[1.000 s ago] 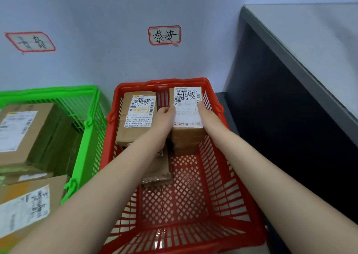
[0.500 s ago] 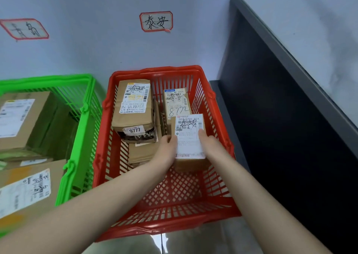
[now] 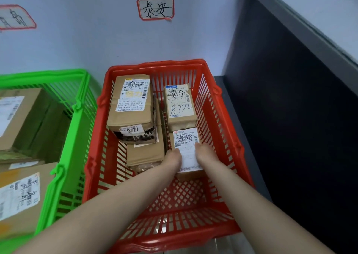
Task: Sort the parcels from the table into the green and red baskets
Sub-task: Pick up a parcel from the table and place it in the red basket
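Observation:
A small brown parcel with a white label (image 3: 186,143) sits low inside the red basket (image 3: 228,130), on its right side. My left hand (image 3: 173,157) grips its left edge and my right hand (image 3: 205,154) grips its right edge. Just behind it lies a parcel marked 8772 (image 3: 180,104). On the basket's left side a larger parcel marked 9777 (image 3: 131,106) rests on top of another brown parcel (image 3: 145,155). The green basket (image 3: 77,106) stands to the left with brown boxes (image 3: 21,118) in it.
On the wall above the red basket hangs a red-framed handwritten sign (image 3: 156,8), and another sign (image 3: 15,17) hangs over the green one. A dark table side (image 3: 290,99) rises close on the right, with the grey table top (image 3: 329,6) above it.
Both hands have lowered the small parcel from above the red basket down into it, in front of the 8772 parcel. The view has tilted downward.

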